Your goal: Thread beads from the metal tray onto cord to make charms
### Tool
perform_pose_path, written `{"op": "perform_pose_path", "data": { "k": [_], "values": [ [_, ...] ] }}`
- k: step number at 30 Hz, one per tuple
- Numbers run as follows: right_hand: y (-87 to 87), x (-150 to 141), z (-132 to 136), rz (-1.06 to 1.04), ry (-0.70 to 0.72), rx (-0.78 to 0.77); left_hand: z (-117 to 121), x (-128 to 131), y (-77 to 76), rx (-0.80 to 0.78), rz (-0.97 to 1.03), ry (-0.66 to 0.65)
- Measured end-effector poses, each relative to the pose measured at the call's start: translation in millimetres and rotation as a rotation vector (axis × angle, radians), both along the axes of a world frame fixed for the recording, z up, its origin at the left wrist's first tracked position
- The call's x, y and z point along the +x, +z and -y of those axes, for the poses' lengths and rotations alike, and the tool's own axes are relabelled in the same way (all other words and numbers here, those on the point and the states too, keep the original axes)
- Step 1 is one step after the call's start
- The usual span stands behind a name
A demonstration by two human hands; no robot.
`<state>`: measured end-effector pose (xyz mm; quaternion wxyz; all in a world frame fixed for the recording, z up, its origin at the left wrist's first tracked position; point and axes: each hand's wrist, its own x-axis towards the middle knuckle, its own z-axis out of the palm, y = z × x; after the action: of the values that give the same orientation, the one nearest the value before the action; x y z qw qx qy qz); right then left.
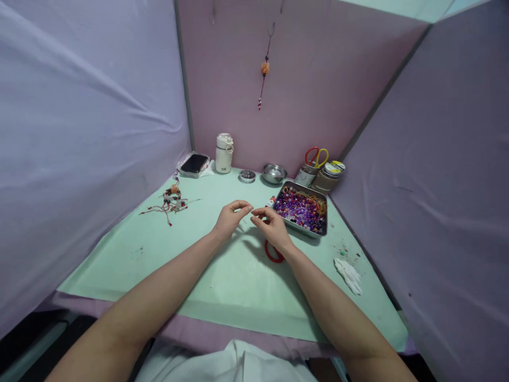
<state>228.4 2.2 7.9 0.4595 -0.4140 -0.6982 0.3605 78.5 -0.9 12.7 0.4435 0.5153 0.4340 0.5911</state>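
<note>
Both hands are raised over the middle of the table, fingertips almost meeting. My left hand [233, 216] pinches thumb against fingers; whatever sits between them is too small to make out. My right hand [271, 224] is likewise closed in a pinch, its thumb just under the forefinger, and any thing in it cannot be made out. Below my right wrist lies a pair of scissors with red handles [274, 253], partly covered by the hand. Just beyond that hand stands a metal tray [304, 231] filled with purple, red and orange beads [300, 208].
Beaded red cord strings [173, 200] lie at the left. Along the back are a phone [194, 163], a white bottle [224, 154], a small round tin [247, 176], a steel bowl [274, 173] and jars [325, 179]. A white cloth [348, 276] rests at right; a beaded pendant [264, 68] hangs behind.
</note>
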Motion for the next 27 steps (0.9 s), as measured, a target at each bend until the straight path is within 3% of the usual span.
{"op": "perform_pose_path", "data": {
  "k": [6, 13, 21, 27],
  "values": [
    [-5.2, -4, 2, -0.036, 0.04, -0.008, 4, 6, -0.5, 0.008, 0.066, -0.058],
    [-6.7, -7, 4, -0.125, -0.036, -0.019, 9, 15, 2.9, -0.007, 0.111, -0.08],
    [-9.5, -6, 3, 0.065, -0.026, 0.072, 2, 6, 10.6, -0.006, 0.195, -0.006],
    [-16.9, -7, 1, 0.032, 0.068, -0.096, 1, 4, 17.3, 0.022, 0.331, 0.041]
  ]
}}
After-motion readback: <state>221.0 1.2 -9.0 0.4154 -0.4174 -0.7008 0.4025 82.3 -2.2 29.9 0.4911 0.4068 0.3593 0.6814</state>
